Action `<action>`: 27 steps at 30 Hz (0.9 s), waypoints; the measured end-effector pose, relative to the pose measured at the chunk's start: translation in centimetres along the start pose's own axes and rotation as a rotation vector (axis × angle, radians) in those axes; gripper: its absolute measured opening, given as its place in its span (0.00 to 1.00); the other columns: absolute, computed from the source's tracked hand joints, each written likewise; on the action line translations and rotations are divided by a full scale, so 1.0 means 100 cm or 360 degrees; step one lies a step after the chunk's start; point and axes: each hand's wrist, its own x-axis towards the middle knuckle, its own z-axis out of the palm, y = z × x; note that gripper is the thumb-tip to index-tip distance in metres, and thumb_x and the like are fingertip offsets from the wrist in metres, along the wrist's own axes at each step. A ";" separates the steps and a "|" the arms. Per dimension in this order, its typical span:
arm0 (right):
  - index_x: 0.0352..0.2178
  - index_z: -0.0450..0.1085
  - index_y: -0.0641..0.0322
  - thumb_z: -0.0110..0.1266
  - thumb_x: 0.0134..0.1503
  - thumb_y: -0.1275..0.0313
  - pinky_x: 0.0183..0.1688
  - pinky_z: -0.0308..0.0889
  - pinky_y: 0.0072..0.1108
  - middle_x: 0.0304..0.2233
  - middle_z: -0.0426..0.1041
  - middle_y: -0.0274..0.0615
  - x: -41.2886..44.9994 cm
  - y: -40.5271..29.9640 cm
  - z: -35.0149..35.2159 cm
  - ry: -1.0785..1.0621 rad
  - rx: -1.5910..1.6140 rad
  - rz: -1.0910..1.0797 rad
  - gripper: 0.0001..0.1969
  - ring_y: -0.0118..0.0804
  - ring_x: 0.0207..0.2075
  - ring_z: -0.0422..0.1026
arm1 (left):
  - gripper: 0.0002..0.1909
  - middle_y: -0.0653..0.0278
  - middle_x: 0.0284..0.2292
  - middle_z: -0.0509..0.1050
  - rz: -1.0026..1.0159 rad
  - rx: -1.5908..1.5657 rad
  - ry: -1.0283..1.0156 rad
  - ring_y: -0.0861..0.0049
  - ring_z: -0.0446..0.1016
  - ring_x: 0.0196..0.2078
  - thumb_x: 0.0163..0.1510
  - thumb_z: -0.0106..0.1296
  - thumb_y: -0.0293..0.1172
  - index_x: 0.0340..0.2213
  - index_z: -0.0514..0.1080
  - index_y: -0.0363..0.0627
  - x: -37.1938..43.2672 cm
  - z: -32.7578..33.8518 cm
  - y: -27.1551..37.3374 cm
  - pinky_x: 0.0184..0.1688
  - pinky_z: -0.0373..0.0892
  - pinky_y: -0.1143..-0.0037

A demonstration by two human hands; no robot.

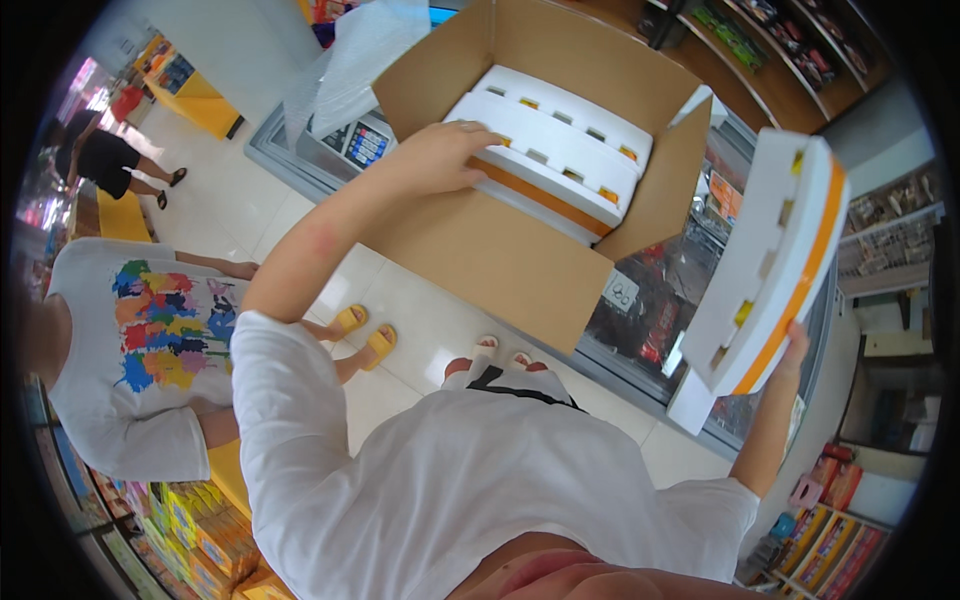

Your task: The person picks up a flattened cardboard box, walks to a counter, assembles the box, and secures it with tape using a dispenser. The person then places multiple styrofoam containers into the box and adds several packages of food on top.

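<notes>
A large open cardboard box (480, 259) stands with its flaps spread, and white cartons with small cutouts in their tops fill it. On the nearest white carton (559, 169), which has an orange band, my left hand (450, 157) grips the left end, fingers over the top and thumb at the front. Yellow and orange bits show through some cutouts. Outside the box to the right, my right hand (791, 352) grips a similar white carton with an orange band (780, 270), tilted on end. Most of my right fingers are hidden behind it.
The box rests on a glass-topped display freezer (645, 315) with packaged goods inside. Bubble wrap (367, 67) and a keypad device (366, 142) lie left of it. A person in a paint-patterned shirt (142, 322) stands close at left. Stocked shelves (765, 45) stand behind.
</notes>
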 end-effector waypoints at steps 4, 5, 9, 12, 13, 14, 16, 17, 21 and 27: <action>0.48 0.54 0.63 0.53 0.37 0.69 0.40 0.66 0.26 0.38 0.66 0.44 0.002 0.055 0.005 0.0240 0.0009 0.0053 0.33 0.41 0.38 0.68 | 0.44 0.52 0.53 0.52 -0.0016 0.0383 -0.0156 0.61 0.48 0.57 0.31 0.61 0.32 0.52 0.53 0.54 0.048 0.024 0.000 0.56 0.48 0.65; 0.48 0.54 0.65 0.53 0.37 0.70 0.41 0.64 0.24 0.39 0.66 0.44 0.004 0.066 0.001 0.0271 -0.0024 0.0142 0.33 0.40 0.40 0.67 | 0.44 0.52 0.53 0.52 -0.0023 0.0388 -0.0157 0.61 0.48 0.57 0.31 0.61 0.32 0.52 0.53 0.54 0.060 0.026 -0.002 0.56 0.48 0.65; 0.47 0.54 0.68 0.53 0.38 0.71 0.42 0.64 0.23 0.39 0.66 0.44 0.011 0.091 -0.019 0.0077 0.0060 0.0134 0.32 0.39 0.40 0.67 | 0.53 0.48 0.55 0.44 0.0025 0.0317 -0.0476 0.58 0.41 0.59 0.26 0.64 0.33 0.54 0.47 0.60 0.090 0.035 0.000 0.58 0.40 0.60; 0.48 0.54 0.68 0.53 0.38 0.71 0.42 0.63 0.23 0.39 0.66 0.44 0.010 0.087 -0.008 0.0045 0.0059 0.0111 0.32 0.39 0.40 0.67 | 0.53 0.45 0.55 0.44 0.0010 0.0365 -0.0480 0.57 0.42 0.58 0.26 0.65 0.33 0.54 0.47 0.60 0.101 0.038 0.002 0.57 0.41 0.60; 0.48 0.53 0.68 0.53 0.38 0.71 0.43 0.63 0.22 0.39 0.66 0.44 0.011 0.085 -0.006 0.0032 0.0062 0.0071 0.32 0.39 0.40 0.67 | 0.53 0.44 0.54 0.44 -0.0007 0.0417 -0.0471 0.57 0.43 0.58 0.26 0.65 0.33 0.54 0.47 0.61 0.102 0.038 0.002 0.57 0.41 0.60; 0.48 0.53 0.68 0.53 0.38 0.71 0.43 0.63 0.22 0.39 0.66 0.44 0.014 0.086 -0.009 0.0025 0.0066 0.0074 0.32 0.39 0.40 0.67 | 0.53 0.44 0.54 0.44 -0.0015 0.0421 -0.0473 0.57 0.43 0.58 0.26 0.65 0.33 0.54 0.47 0.61 0.104 0.039 0.001 0.57 0.41 0.60; 0.48 0.53 0.68 0.53 0.39 0.70 0.43 0.63 0.23 0.39 0.66 0.44 0.017 0.090 -0.012 0.0093 0.0018 0.0056 0.33 0.39 0.40 0.67 | 0.53 0.44 0.53 0.46 -0.0026 0.0495 -0.0383 0.58 0.44 0.58 0.27 0.65 0.33 0.54 0.47 0.59 0.103 0.039 -0.001 0.56 0.43 0.60; 0.48 0.53 0.68 0.53 0.39 0.70 0.43 0.63 0.23 0.39 0.66 0.44 0.015 0.094 -0.014 0.0082 0.0021 0.0058 0.33 0.39 0.40 0.67 | 0.53 0.44 0.53 0.46 -0.0036 0.0499 -0.0384 0.58 0.44 0.58 0.27 0.65 0.33 0.54 0.47 0.59 0.103 0.040 -0.001 0.56 0.43 0.60; 0.47 0.54 0.67 0.53 0.39 0.69 0.44 0.63 0.24 0.39 0.66 0.43 -0.001 0.127 -0.034 0.0267 0.0139 0.0195 0.32 0.40 0.40 0.67 | 0.53 0.45 0.50 0.52 0.0061 0.0411 -0.0383 0.58 0.49 0.55 0.24 0.65 0.36 0.53 0.48 0.46 0.114 0.033 0.013 0.54 0.47 0.60; 0.47 0.54 0.66 0.52 0.40 0.69 0.45 0.62 0.25 0.39 0.66 0.43 0.006 0.149 -0.042 0.0304 0.0264 0.0291 0.31 0.40 0.41 0.66 | 0.52 0.42 0.51 0.50 0.0019 0.0547 -0.0705 0.56 0.48 0.56 0.28 0.64 0.36 0.53 0.47 0.40 0.132 0.025 0.020 0.55 0.44 0.62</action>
